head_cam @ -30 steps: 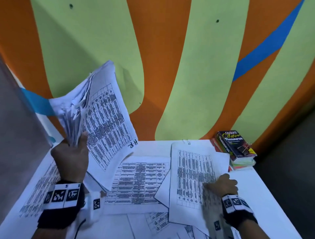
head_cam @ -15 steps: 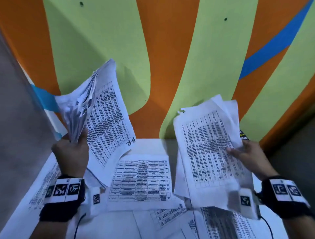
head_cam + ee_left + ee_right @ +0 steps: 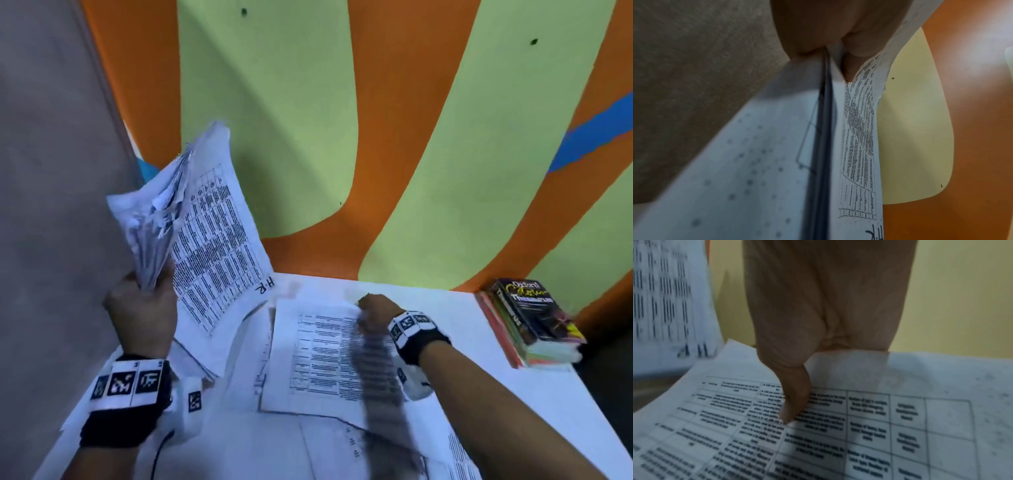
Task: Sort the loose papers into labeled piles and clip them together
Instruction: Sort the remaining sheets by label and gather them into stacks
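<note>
My left hand [image 3: 144, 308] grips a thick, ragged stack of printed papers [image 3: 178, 219] upright at the left, above the table. Its front sheet [image 3: 219, 246] bears the handwritten label "H.R" at its lower corner. In the left wrist view the stack [image 3: 838, 146] runs edge-on out of my curled fingers [image 3: 828, 32]. My right hand [image 3: 375, 317] sits low at the table's middle on a printed table sheet [image 3: 318, 356]. In the right wrist view the thumb [image 3: 795, 399] lies on top of this sheet [image 3: 859, 426], whose edge passes under the palm. The fingers beneath are hidden.
More printed sheets [image 3: 342, 445] overlap across the white table [image 3: 479, 342] towards me. A small stack of books [image 3: 534, 322] with a thesaurus on top stands at the far right edge. A grey wall [image 3: 51, 171] closes the left side and a painted wall the back.
My right hand, which held a sheaf of sheets up at the right half a second ago, has come down onto the sheet in the table's middle. The left hand still holds its stack up.
</note>
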### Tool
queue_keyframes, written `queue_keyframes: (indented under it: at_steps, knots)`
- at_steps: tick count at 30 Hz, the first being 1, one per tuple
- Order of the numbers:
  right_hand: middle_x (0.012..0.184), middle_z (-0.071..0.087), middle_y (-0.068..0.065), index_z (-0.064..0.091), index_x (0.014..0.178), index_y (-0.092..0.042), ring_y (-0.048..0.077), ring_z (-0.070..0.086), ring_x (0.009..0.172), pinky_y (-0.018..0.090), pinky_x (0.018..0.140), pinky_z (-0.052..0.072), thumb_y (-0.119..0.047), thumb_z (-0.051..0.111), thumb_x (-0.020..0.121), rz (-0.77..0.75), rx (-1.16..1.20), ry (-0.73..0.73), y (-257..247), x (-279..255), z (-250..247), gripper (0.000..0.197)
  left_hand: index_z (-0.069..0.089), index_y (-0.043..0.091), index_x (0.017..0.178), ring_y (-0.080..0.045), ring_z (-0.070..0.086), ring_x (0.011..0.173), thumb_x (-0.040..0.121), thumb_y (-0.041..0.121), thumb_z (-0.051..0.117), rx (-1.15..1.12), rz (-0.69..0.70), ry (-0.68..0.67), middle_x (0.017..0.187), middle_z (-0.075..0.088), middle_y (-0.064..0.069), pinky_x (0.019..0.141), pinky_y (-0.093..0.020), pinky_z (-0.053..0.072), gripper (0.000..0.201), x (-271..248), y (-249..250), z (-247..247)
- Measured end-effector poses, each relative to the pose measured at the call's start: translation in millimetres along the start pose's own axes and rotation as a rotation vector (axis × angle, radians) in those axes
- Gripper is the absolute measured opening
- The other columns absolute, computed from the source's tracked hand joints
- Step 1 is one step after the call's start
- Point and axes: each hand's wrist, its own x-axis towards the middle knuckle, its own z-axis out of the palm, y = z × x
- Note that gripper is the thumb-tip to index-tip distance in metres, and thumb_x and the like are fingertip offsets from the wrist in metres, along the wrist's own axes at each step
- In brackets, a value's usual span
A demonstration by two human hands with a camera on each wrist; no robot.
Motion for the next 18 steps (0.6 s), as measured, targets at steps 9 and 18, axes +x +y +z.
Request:
queue_keyframes:
  at_steps: [9,18]
  knots:
    - [0.104,0.061,0.014,0.054,0.099,-0.009,0.034,0.060,0.097,0.038,0.075,0.051,-0.012,0.056,0.082,-0.077,-0.042,0.030,-11.1,22.5,17.3,0.018,0.070,-0.009,0.090,0.020,0.050,0.065,0.088,0.021,0.067,-0.055,-0.118,0.038,0.088,0.069,-0.014,0.060,-0.017,0.043,0.030,-0.6,-17.9,-28.2]
    - [0.074,0.068,0.002,0.069,0.078,-0.019,0.016,0.058,0.063,0.016,0.052,0.040,-0.016,0.075,0.079,-0.215,0.454,0.341,33.6,-51.1,-91.7,0.006,0.066,-0.009,0.085,-0.016,0.048,0.083,0.086,0.035,0.068,-0.085,-0.233,0.074,0.075,0.055,-0.009,0.064,-0.040,0.043,0.044,6.0,-23.7,-25.7]
